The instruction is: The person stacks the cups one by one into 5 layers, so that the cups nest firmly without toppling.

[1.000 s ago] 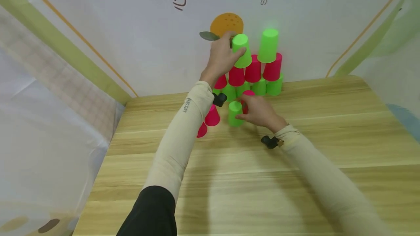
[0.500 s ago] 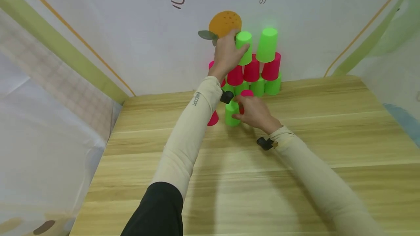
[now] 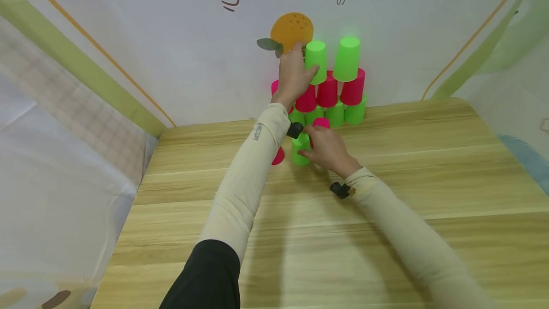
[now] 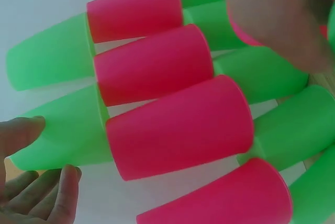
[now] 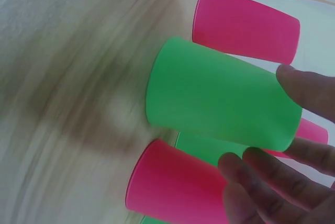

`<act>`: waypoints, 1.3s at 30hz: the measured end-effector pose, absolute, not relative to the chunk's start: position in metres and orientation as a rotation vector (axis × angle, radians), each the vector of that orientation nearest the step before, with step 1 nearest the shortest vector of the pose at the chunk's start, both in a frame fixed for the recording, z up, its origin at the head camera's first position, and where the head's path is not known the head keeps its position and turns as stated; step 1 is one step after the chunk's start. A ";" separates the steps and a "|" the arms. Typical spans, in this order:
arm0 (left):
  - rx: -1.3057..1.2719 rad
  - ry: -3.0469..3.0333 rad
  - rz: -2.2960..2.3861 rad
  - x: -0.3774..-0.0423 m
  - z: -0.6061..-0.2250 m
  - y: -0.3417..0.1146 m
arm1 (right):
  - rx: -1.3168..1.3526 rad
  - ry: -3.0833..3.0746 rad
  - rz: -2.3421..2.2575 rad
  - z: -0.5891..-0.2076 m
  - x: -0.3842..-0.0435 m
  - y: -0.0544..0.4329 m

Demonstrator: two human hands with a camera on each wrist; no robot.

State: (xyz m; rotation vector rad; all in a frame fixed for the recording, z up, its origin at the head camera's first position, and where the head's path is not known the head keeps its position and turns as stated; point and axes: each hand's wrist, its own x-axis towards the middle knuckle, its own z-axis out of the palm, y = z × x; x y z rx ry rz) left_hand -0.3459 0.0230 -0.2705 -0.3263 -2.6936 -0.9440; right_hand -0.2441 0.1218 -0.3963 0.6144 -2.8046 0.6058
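Note:
My left hand grips a green cup, thumb on one side and fingers on the other. This cup stands upside down, its rim right at the bases of two pink cups. Another green cup stands beside it on the same tier. Lower and nearer, my right hand pinches a second green cup around its base end, rim towards the tabletop. A pink cup is close beside that one, partly hidden by my fingers.
Below the pink row is a bottom row of green cups on the wooden table, close to the printed white backdrop. Another pink cup shows past my left forearm, which covers part of the table.
My left hand has brought its green cup rightwards, nearer the other top green cup. My left forearm now hides more of the pink cups at left. The right hand keeps its hold.

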 end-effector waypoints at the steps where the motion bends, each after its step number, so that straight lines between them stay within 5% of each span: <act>1: -0.320 -2.700 -0.931 -0.345 -0.271 0.022 | 0.616 -2.791 0.599 -0.398 -0.244 0.121; 23: -0.371 -2.760 -1.090 -0.298 -0.309 -0.083 | 0.552 -2.769 0.898 -0.396 -0.256 0.121; 39: -0.402 -2.812 -1.091 -0.221 -0.378 -0.146 | 0.566 -2.697 0.967 -0.329 -0.275 0.134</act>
